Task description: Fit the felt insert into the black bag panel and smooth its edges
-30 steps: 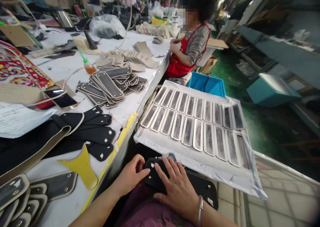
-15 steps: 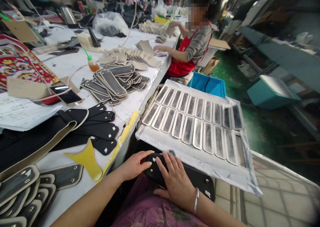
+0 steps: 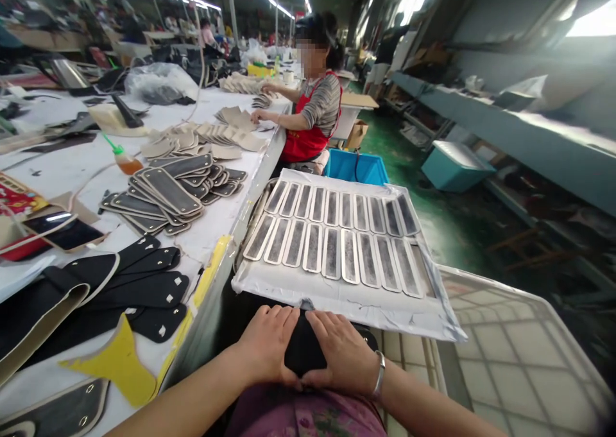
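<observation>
A long black strap piece (image 3: 304,346) lies across my lap, below the near edge of the tray. My left hand (image 3: 270,342) grips its left part, fingers over the top and thumb along the near edge. From the right, my right hand (image 3: 337,347) grips the same piece, and the two thumbtips almost meet at the front. The strap's ends are mostly covered by my hands; a bit of it shows right of my right hand. Just beyond stands a cloth-covered tray (image 3: 279,282) with two rows of grey rounded panels (image 3: 332,252) edged in pale material.
On the table at left lie black straps (image 3: 154,289), a yellow template (image 3: 120,363), a pile of riveted grey panels (image 3: 173,190), a phone (image 3: 62,228) and a glue bottle (image 3: 126,161). A co-worker (image 3: 312,110) in a red apron sits farther along. A blue bin (image 3: 356,166) stands behind the tray.
My view has tilted up and turned right. My hands have come level over the black strap with thumbs together; the strap's riveted left end, visible before, is now covered.
</observation>
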Demonstrator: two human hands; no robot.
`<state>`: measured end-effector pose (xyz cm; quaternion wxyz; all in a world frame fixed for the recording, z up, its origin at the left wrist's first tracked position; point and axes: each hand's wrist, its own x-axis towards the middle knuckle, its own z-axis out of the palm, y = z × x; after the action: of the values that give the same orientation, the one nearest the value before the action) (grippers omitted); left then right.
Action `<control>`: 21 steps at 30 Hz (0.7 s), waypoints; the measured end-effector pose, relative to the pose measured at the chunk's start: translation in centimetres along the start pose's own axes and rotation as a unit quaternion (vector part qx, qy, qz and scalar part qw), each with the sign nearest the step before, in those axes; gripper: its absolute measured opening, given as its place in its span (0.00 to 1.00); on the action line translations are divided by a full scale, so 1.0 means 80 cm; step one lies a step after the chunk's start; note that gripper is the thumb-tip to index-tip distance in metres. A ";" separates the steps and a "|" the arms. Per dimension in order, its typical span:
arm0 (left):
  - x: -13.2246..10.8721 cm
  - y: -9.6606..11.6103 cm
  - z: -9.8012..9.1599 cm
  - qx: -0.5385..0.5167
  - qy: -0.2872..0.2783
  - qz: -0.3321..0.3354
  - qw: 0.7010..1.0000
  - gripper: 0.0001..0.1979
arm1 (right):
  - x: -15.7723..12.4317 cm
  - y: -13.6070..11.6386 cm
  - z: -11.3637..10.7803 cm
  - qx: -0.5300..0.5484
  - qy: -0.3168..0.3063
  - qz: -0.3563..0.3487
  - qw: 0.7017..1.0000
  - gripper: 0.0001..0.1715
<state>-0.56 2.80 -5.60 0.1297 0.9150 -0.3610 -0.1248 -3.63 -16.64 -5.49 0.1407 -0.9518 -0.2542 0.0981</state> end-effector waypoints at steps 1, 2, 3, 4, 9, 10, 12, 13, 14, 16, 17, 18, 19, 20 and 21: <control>0.001 0.000 0.004 0.009 0.003 -0.001 1.000 0.56 | 0.000 0.000 0.001 0.003 0.004 -0.003 1.000 0.59; 0.000 0.000 0.005 0.014 0.008 0.000 1.000 0.54 | 0.000 0.001 0.002 0.007 0.007 -0.007 1.000 0.59; -0.001 -0.001 0.004 0.018 0.014 -0.001 1.000 0.51 | 0.001 0.002 0.002 0.009 0.009 -0.010 1.000 0.59; -0.001 -0.002 0.002 0.021 0.017 -0.002 1.000 0.47 | 0.001 0.003 0.002 0.009 0.011 -0.009 1.000 0.59; 0.003 0.006 0.000 0.039 0.011 -0.009 0.999 0.37 | 0.000 0.007 -0.004 -0.004 0.014 0.018 1.000 0.58; 0.004 0.008 0.005 0.049 0.010 -0.012 0.999 0.38 | -0.003 0.007 -0.004 -0.004 0.014 0.017 1.000 0.59; 0.007 0.009 0.021 0.082 0.009 -0.014 0.997 0.39 | -0.011 0.009 0.000 -0.003 0.022 0.003 1.000 0.60; 0.009 0.007 0.031 0.106 0.013 -0.005 0.994 0.38 | -0.016 0.010 0.003 -0.004 0.032 -0.009 0.999 0.57; 0.010 0.003 0.039 0.134 0.023 0.021 0.990 0.35 | -0.021 0.013 0.007 -0.010 0.044 -0.020 0.999 0.52; 0.011 -0.007 0.052 0.204 0.086 0.093 0.971 0.31 | -0.035 0.019 0.016 -0.031 0.062 -0.031 0.997 0.42; 0.009 -0.013 0.055 0.237 0.129 0.125 0.955 0.30 | -0.043 0.023 0.019 -0.045 0.066 -0.032 0.996 0.39; 0.007 -0.018 0.055 0.264 0.175 0.147 0.937 0.29 | -0.053 0.028 0.022 -0.060 0.067 -0.031 0.995 0.40; 0.003 -0.023 0.054 0.284 0.213 0.159 0.921 0.27 | -0.063 0.033 0.024 -0.075 0.067 -0.032 0.994 0.43; -0.001 -0.027 0.053 0.299 0.241 0.165 0.909 0.25 | -0.073 0.039 0.027 -0.091 0.070 -0.035 0.993 0.47; -0.005 -0.030 0.050 0.309 0.261 0.169 0.899 0.23 | -0.083 0.045 0.029 -0.110 0.079 -0.038 0.990 0.50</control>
<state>-0.63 4.18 -10.09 -0.0510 0.8339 -0.4841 0.2602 -8.21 -22.53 -8.08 0.0584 -0.9559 -0.2877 -0.0111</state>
